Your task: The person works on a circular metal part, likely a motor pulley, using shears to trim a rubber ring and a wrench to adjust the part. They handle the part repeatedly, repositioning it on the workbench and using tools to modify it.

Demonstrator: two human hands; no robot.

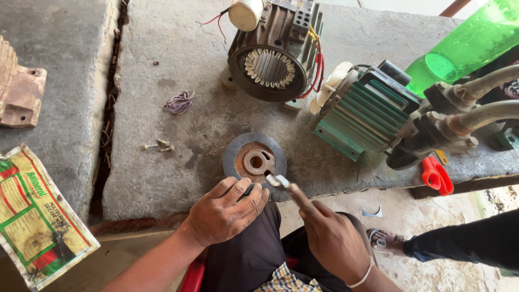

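A stone slab [162,173] is seen from above, and on it, near its front edge, a round grey disc [254,158] with a rusty centre is laid flat. Behind the disc an open motor housing [273,54] with its windings exposed is set, a white capacitor [246,13] and red wires at its top. To the right a green finned pump body [362,111] is placed, joined to dark pipes [476,103]; a green plastic bottle [470,43] lies beyond them. A red-handled tool [437,174] is left at the slab's right edge. To the left of the disc a few bolts [158,146] and a small coil of wire [179,101] are scattered, well apart from it. A printed packet [35,216] is seen at lower left.

The left hand [224,211] is rested palm down at the near rim of the disc, fingers curled together over the edge. The right hand [332,238] is held just beside it, its fingers closed on a small metal tool [278,181] whose tip is pointed at the rim of the disc. Another person's sandalled foot [385,241] is seen at the right.
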